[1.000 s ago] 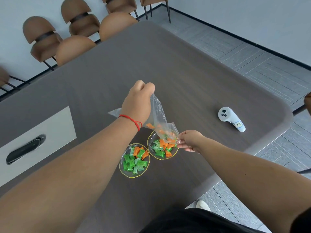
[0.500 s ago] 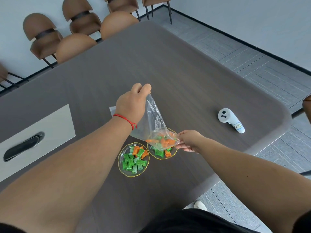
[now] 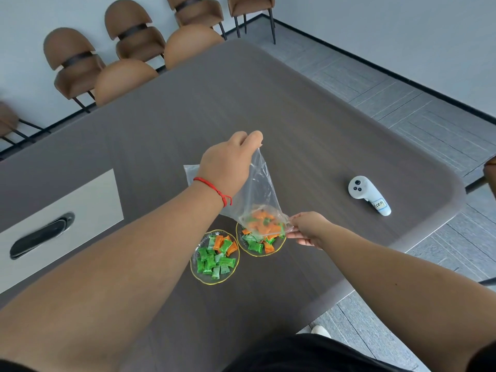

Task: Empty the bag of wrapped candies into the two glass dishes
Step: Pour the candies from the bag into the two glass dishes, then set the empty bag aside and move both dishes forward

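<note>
Lowered since a second ago, the bag [image 3: 261, 200] now hangs mouth-down over the right dish [image 3: 261, 238], candies bunched inside. Left hand [image 3: 228, 167] pinches its top corner, right hand [image 3: 308, 229] pinches the mouth. Pouring's underway; next, probably a shake.

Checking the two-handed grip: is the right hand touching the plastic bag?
Touching. The head view shows the right hand pinching the plastic bag at its low corner, over the right-side dish.
</note>
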A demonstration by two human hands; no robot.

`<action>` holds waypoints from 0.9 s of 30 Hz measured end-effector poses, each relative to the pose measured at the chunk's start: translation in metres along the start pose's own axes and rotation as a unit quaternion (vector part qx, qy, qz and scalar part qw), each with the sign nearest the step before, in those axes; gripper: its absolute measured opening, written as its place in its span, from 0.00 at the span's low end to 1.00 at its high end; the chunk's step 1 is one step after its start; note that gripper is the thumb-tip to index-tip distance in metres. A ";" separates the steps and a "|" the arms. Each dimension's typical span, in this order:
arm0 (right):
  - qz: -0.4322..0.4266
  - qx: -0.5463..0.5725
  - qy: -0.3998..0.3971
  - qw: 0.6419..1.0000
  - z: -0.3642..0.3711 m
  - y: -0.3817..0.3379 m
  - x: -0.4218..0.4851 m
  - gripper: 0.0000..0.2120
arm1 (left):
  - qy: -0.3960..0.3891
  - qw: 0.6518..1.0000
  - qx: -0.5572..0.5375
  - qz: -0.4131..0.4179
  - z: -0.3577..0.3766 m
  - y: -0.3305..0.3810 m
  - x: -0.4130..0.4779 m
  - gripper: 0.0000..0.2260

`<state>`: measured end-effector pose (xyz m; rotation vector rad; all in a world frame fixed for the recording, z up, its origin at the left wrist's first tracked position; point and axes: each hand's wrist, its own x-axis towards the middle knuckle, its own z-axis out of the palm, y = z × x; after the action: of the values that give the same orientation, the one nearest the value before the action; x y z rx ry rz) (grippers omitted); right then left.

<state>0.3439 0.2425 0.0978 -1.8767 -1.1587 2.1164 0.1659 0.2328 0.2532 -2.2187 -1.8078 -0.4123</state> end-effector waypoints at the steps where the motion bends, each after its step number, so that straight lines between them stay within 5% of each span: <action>1: -0.006 0.008 -0.002 1.000 0.000 -0.001 0.000 0.08 | 0.003 1.000 -0.001 -0.004 -0.002 -0.002 -0.002 0.20; 7: -0.040 0.052 0.010 0.998 -0.001 -0.017 -0.002 0.09 | 0.045 0.994 -0.059 -0.080 -0.027 -0.040 -0.038 0.05; 15: -0.151 -0.034 0.049 0.987 0.032 -0.064 0.002 0.07 | 0.074 0.976 -0.065 -0.196 -0.041 -0.133 -0.127 0.10; 27: -0.230 0.028 0.076 0.970 0.088 -0.113 0.047 0.06 | -0.055 0.966 -0.003 -0.251 -0.015 -0.178 -0.211 0.19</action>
<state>0.2091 0.3060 0.1206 -1.5267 -1.3255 1.7043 -0.0492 0.0714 0.1917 -1.7924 -2.4290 -0.3905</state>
